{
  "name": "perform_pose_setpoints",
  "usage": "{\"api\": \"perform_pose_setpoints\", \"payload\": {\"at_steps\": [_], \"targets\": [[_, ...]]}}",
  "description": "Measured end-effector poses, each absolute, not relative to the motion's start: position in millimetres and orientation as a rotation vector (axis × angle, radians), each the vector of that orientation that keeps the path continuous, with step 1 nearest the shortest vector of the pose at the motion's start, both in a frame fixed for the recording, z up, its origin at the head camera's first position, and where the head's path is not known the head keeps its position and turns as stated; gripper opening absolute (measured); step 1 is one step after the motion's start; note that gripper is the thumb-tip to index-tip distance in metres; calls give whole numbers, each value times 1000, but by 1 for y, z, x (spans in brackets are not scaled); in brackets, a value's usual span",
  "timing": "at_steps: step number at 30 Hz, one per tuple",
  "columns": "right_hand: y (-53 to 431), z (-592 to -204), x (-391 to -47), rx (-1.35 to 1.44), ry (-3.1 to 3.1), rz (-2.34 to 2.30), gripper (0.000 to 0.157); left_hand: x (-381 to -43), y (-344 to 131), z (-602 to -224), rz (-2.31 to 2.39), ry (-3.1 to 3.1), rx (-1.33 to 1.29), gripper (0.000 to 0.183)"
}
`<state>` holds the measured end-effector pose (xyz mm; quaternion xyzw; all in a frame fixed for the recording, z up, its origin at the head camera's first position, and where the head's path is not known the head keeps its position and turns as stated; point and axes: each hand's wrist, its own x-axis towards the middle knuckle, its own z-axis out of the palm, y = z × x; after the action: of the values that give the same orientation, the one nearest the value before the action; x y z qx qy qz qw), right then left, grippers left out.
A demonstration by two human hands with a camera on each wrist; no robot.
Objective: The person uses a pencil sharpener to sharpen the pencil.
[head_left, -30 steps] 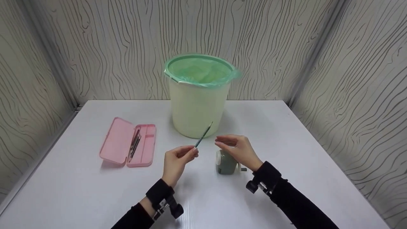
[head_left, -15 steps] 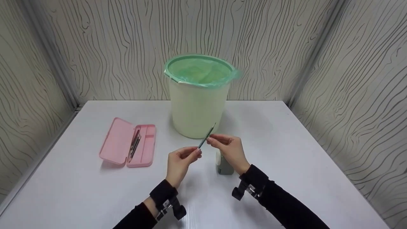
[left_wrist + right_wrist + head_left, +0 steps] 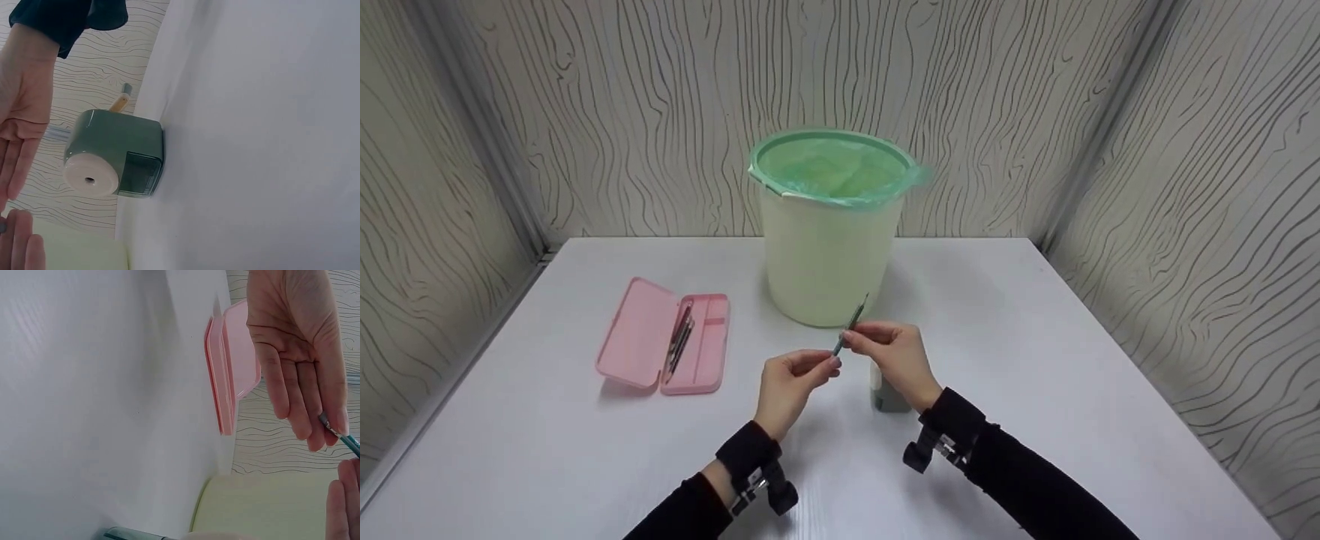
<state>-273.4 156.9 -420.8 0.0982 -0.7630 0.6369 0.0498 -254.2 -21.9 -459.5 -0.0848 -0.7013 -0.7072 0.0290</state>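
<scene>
A dark green pencil slants up and to the right in the head view, held between both hands. My left hand pinches its lower end between thumb and fingers. Higher up the shaft, my right hand pinches it too. The right wrist view shows the pencil's blunt end between the left thumb and fingers. Below the right hand stands a green crank pencil sharpener, partly hidden by that hand. Its white round face with a small hole shows in the left wrist view, on the sharpener.
Behind the hands stands a pale bin with a green rim and a green liner. To the left lies an opened pink pencil case holding several pencils. Patterned panels wall the white table at the back and sides.
My right hand has moved left from above the sharpener to the pencil and now pinches it. The left hand has shifted slightly to the right with the pencil.
</scene>
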Motion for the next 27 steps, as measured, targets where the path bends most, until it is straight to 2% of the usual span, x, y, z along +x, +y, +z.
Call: {"api": "perform_pose_setpoints", "payload": {"at_steps": [13,20,27], "targets": [[157,-426,-272,456,-2400,1725,23,-253,-30,-459,-2012,-2286,-438,30],[157,-428,-268,715,-2456,1370,16,-258,-44,-444,-1850,-2339,-456,29],[158,-425,-267,985,-2375,909,13,-258,-55,-425,-1571,-2380,-641,29]]}}
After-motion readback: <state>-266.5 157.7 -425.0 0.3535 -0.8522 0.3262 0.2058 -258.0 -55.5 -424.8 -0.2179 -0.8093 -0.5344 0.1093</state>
